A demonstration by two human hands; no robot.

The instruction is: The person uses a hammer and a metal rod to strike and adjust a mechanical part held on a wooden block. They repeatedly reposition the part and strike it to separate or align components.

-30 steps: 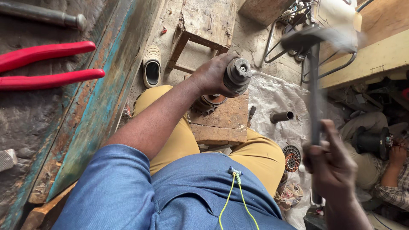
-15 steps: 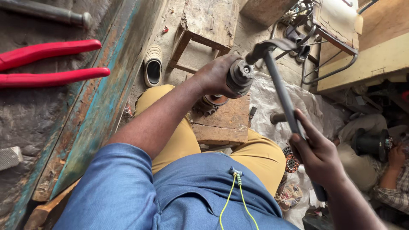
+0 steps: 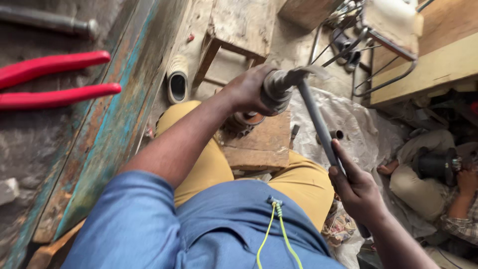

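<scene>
The grey metal hammer [image 3: 318,124] has swung down from where it was raised a second ago, and its head now meets the round, dark steel cylindrical part [image 3: 275,89].

Nearest, a blue cloth shirt with a yellow-green cord [image 3: 271,234] fills the bottom, above mustard-yellow trousers [image 3: 209,164]. The right hand [image 3: 356,187] is wrapped tight around the lower hammer shaft, fingers curled shut on it. The left hand [image 3: 247,89] clamps the steel part from the side, palm and fingers closed about it, holding it over a worn, rough wooden block [image 3: 261,142] resting on the lap. A rusty ring-shaped piece [image 3: 247,120] sits on that block just under the steel part.

To the left runs a weathered plank with peeling teal paint [image 3: 107,134], and beyond it red-handled pliers [image 3: 55,82] lie on a dusty grey tabletop [image 3: 30,144]. Farther off stand a scuffed wooden stool [image 3: 239,30], a ribbed pale hose end [image 3: 177,82] and a crumpled grey plastic sheet [image 3: 363,129]. At the right edge another person's hand [image 3: 467,182] holds a dark motor-like part [image 3: 435,164].
</scene>
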